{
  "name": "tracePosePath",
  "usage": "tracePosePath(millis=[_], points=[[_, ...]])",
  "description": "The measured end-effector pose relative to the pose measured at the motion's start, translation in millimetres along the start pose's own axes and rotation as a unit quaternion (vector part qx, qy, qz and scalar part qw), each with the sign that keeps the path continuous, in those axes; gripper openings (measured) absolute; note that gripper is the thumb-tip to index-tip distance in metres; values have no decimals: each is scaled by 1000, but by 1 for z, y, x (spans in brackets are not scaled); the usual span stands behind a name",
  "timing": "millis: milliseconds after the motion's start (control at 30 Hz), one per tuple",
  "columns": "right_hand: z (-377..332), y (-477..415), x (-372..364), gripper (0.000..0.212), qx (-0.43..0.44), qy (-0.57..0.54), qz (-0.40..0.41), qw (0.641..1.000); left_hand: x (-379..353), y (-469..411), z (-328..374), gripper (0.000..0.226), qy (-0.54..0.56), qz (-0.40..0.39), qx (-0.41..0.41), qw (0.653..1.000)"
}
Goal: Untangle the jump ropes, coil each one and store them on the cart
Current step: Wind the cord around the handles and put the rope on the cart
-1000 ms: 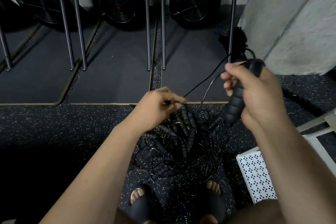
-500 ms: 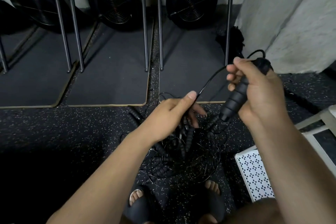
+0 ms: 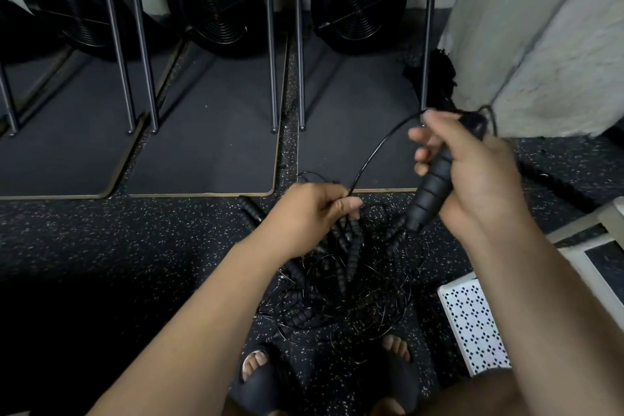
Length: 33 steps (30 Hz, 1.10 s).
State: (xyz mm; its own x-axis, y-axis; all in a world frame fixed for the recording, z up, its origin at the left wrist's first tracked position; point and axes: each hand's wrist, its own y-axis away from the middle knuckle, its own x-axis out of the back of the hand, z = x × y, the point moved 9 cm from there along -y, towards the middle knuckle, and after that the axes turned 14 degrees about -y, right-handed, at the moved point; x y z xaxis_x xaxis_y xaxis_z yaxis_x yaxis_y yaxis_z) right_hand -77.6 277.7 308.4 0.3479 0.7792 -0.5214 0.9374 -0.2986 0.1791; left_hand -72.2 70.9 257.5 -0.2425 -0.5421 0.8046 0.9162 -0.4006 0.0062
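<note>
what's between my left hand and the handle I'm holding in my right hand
In the head view, one thin black cord arcs from the left hand up to the handle top in the right hand; behind it, only floor.

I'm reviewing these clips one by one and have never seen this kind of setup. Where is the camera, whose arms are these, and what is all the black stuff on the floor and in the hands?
There is no machine here. The single picture comes from a camera worn on a person's head, looking forward and down, so the two bare arms are the wearer's own, with sandalled feet at the bottom.

The right hand grips a ribbed black jump rope handle. Its thin cable arcs over to the left hand, which pinches it.

Below the hands, on the speckled rubber floor, lies a tangled pile of ropes, handles and cables mixed together.

A white perforated panel shows at the right; whether it belongs to the cart I cannot tell. Black fans stand at the back.
</note>
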Motion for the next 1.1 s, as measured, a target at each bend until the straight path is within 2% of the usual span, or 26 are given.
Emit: tracePosePath(millis=[133,300,400,500,633,733,833,967,1100], points=[[42,16,-21,14,-106,141,-83,981,4,-2,15,30,39,33,-61,997],[45,20,-26,10,-87,207,-107,969,3,-3,10,25,64,28,-62,996],[40,19,-27,9,-76,189,-107,973,10,-4,-1,14,111,34,-37,993],[33,20,-29,9,-61,164,-104,979,19,-6,-11,18,132,48,-12,990],[27,21,-34,12,-59,111,-106,986,32,-4,-12,14,79,117,-10,990],[28,24,-38,15,-60,94,-114,987,31,-2,0,9,62,131,-23,989],[25,25,-38,14,-55,78,-106,990,21,-2,9,9,94,95,-34,990],[16,23,-35,13,-43,42,-89,994,12,-1,11,11,78,59,-33,995],[10,21,-33,14,-49,-12,-85,995,-1,0,7,14,85,-26,-11,996]])
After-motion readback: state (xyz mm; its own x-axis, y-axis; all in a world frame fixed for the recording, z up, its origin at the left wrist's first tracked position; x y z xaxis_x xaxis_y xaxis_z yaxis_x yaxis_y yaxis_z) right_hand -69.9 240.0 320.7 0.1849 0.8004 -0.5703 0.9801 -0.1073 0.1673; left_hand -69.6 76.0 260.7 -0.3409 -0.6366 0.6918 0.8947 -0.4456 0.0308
